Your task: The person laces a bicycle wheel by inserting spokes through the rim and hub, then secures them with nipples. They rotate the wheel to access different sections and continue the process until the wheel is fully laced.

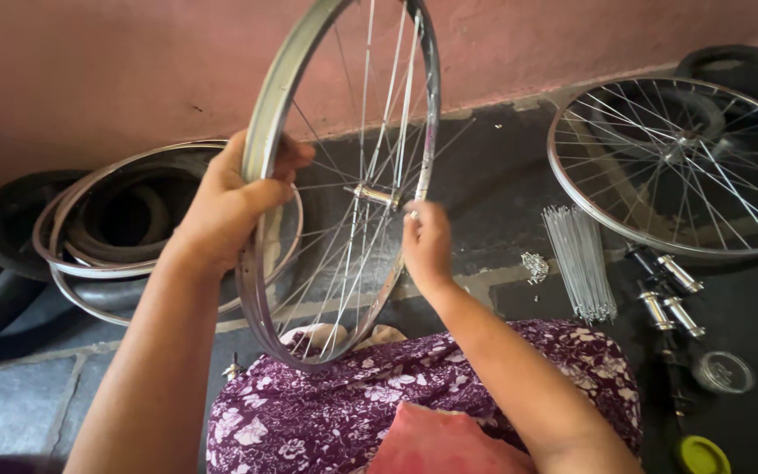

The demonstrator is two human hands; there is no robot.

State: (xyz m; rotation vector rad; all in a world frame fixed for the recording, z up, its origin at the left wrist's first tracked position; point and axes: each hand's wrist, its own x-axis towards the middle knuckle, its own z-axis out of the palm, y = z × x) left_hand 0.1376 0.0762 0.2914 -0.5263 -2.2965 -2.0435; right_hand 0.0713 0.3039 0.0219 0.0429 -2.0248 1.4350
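Note:
A silver bicycle wheel rim point(265, 123) with thin spokes and a metal hub point(375, 194) stands upright on my lap. My left hand point(230, 204) grips the rim's left side, fingers wrapped over its edge. My right hand point(425, 241) is at the rim's right side just below the hub, fingers pinched on a spoke or its nipple; the motion blur hides the exact grip. My purple flowered clothing point(414, 386) lies under the wheel's bottom edge.
A finished spoked wheel point(677, 162) lies flat at the right. A bundle of loose spokes point(579, 259), a small pile of nipples point(534, 266), spare hubs point(673, 294), a glass jar point(723, 372) and a yellow lid point(702, 455) sit beside it. Bare rims and tyres point(107, 237) lie at the left.

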